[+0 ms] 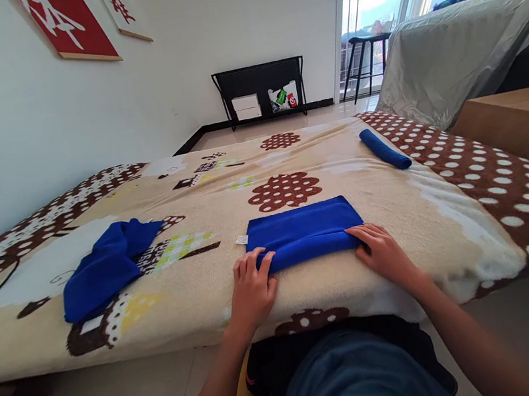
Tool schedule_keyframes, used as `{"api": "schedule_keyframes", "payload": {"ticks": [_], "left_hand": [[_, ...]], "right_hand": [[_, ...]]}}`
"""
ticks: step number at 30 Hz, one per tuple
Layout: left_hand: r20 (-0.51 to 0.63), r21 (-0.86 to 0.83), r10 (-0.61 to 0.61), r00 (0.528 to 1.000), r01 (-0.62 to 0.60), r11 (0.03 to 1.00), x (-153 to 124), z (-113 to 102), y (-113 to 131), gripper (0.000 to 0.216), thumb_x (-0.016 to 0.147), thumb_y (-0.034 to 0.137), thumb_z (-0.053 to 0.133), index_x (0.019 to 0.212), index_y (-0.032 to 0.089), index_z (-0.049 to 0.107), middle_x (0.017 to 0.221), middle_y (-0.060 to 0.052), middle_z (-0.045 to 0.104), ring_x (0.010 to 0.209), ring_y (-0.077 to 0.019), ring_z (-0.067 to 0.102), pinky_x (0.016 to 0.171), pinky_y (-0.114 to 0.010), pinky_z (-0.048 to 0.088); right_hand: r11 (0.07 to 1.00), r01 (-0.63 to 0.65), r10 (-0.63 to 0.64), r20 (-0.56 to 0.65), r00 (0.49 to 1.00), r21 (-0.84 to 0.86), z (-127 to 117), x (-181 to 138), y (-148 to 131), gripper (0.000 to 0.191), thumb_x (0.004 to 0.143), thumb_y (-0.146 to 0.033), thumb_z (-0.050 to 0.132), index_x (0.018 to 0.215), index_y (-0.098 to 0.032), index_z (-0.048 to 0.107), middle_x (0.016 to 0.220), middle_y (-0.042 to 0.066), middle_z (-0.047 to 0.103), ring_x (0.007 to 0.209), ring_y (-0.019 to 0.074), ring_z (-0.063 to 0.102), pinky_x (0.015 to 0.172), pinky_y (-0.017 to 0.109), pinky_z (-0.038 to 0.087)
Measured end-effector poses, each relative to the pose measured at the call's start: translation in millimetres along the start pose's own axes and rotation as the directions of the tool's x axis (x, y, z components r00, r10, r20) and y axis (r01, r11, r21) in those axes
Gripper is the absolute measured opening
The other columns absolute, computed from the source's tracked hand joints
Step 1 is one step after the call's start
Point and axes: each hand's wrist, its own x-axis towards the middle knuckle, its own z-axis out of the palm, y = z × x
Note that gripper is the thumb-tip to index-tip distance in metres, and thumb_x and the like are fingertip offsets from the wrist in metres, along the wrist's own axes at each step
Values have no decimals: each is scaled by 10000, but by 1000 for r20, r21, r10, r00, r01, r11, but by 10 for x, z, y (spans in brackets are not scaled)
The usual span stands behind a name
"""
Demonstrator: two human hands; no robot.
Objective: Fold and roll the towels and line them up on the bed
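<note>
A blue towel [302, 227] lies folded flat on the patterned blanket [375, 193], its near edge turned into a roll. My left hand [253, 288] curls its fingers over the left end of that roll. My right hand [384, 251] grips the right end, fingers bent on the cloth. A small white tag [242, 239] sticks out at the towel's left corner.
A crumpled blue towel [104, 269] lies to the left on the blanket. A rolled blue towel [385, 149] rests at the far right. A black rack [262, 92] stands against the back wall, and a covered sofa [463, 50] and a wooden surface [514, 115] stand at the right.
</note>
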Motion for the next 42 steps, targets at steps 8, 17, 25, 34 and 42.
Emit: {"api": "schedule_keyframes", "payload": {"ticks": [8, 17, 25, 34, 42], "left_hand": [[56, 74, -5, 998, 1, 997, 108, -253, -28, 360, 886, 128, 430, 1157, 208, 652, 1085, -125, 697, 1030, -293, 615, 977, -504, 388], [160, -29, 158, 974, -155, 987, 559, -149, 540, 402, 859, 90, 442, 1200, 150, 645, 1189, -144, 692, 1142, -281, 620, 1022, -439, 434], [71, -77, 48, 996, -43, 996, 117, -63, -16, 469, 995, 362, 429, 1411, 173, 535, 1437, -122, 582, 1363, -282, 509, 1145, -491, 345], [38, -212, 201, 979, -189, 959, 400, -88, 524, 429, 947, 174, 438, 1338, 157, 614, 1346, -116, 653, 1255, -249, 599, 1072, -442, 437], [-9, -32, -133, 991, 132, 991, 150, -47, -140, 408, 1028, 344, 379, 1223, 157, 685, 1315, -119, 672, 1305, -310, 565, 1086, -543, 386]], "right_hand": [[994, 18, -13, 45, 999, -107, -191, 98, -167, 282, 859, -117, 471, 1044, -204, 665, 988, 71, 707, 951, 239, 615, 972, 429, 417], [985, 147, -137, 110, 984, -91, 66, 355, -762, 436, 901, -110, 459, 1302, -183, 613, 1317, 116, 630, 1189, 272, 567, 1067, 462, 399], [990, 132, -127, 113, 985, -39, -101, -8, -243, 500, 1015, -238, 385, 1511, -204, 429, 1500, 73, 504, 1387, 220, 470, 1176, 458, 346], [989, 146, -140, 124, 982, -39, 57, 308, -750, 388, 1036, -300, 403, 1338, -166, 605, 1321, 96, 652, 1225, 233, 591, 1080, 420, 414], [959, -113, 129, 46, 991, -259, -91, 128, -188, 467, 1049, -470, 376, 1278, -163, 644, 1313, 116, 659, 1278, 271, 571, 1139, 493, 300]]}}
